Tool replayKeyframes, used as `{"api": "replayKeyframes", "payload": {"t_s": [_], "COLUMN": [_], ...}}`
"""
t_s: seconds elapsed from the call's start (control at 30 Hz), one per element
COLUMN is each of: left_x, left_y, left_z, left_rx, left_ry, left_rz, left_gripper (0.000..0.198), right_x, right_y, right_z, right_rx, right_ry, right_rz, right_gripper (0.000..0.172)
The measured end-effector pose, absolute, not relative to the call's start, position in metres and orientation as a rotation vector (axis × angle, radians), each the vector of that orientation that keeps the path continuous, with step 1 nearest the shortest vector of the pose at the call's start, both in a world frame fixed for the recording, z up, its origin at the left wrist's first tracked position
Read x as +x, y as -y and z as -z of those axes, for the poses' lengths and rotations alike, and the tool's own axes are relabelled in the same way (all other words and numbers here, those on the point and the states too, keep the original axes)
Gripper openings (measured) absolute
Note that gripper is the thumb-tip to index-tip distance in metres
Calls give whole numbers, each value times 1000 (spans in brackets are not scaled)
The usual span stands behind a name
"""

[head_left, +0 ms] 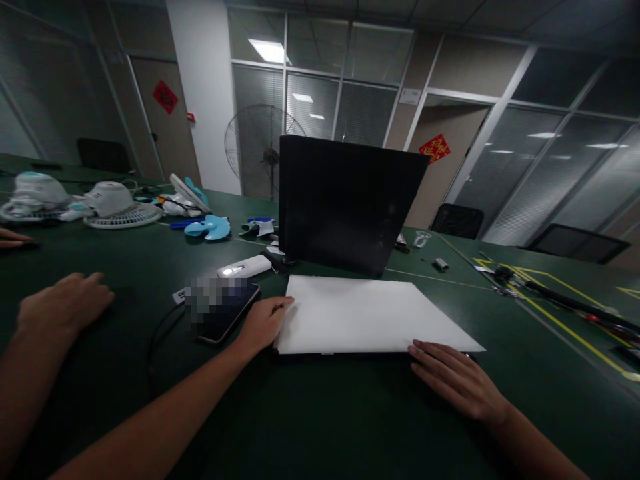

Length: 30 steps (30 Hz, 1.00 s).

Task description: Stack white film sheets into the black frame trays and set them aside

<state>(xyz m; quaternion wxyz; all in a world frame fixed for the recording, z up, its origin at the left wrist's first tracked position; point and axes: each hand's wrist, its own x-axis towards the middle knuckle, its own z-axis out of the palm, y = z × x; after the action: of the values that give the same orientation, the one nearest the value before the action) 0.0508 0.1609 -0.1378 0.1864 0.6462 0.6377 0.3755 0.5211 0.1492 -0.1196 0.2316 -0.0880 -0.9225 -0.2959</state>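
Note:
A flat white sheet [357,313] lies on the green table, with a thin dark edge showing below its front side. My left hand [263,325] is at the sheet's left edge, its fingertips closed together on that border. At the front right edge rests my right hand [455,380], fingers stretched out and side by side, the tips touching the sheet. A large black panel [350,203] stands upright directly behind the sheet. Beside my left hand lies a dark smartphone [230,310], partly blurred out, and behind it a white oblong device [245,267].
Another person's hand [70,300] rests at the left, with more fingers [15,239] behind it. White fan parts [113,200] and a light-blue fan blade [209,228] lie at the back left. Dark rods [570,300] and yellow tape [595,348] are on the right.

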Motion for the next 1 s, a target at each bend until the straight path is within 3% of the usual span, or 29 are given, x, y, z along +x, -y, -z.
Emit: {"api": "replayKeyframes", "payload": {"t_s": [0.27,0.43,0.73,1.0], "left_x": [55,61,65,78], "left_y": [-160,-148,-150,-140], "left_z": [141,132,129,128], "left_rx": [1917,2313,2426,2350], "left_ry": [-1454,-1415,-1445,-1433], "left_rz": [-989,-856,-892,-826], "left_gripper": [66,61,52,56], "right_x": [557,565,544,546], "right_y": [-169,-169,-174,-172], "right_z": [124,122,129,135], "right_rx": [-451,-479,-609,-703], "right_ry": [2445,2434,2407,2213], "right_rz": [902,918,770,682], "right_gripper": [44,50,53,22]}}
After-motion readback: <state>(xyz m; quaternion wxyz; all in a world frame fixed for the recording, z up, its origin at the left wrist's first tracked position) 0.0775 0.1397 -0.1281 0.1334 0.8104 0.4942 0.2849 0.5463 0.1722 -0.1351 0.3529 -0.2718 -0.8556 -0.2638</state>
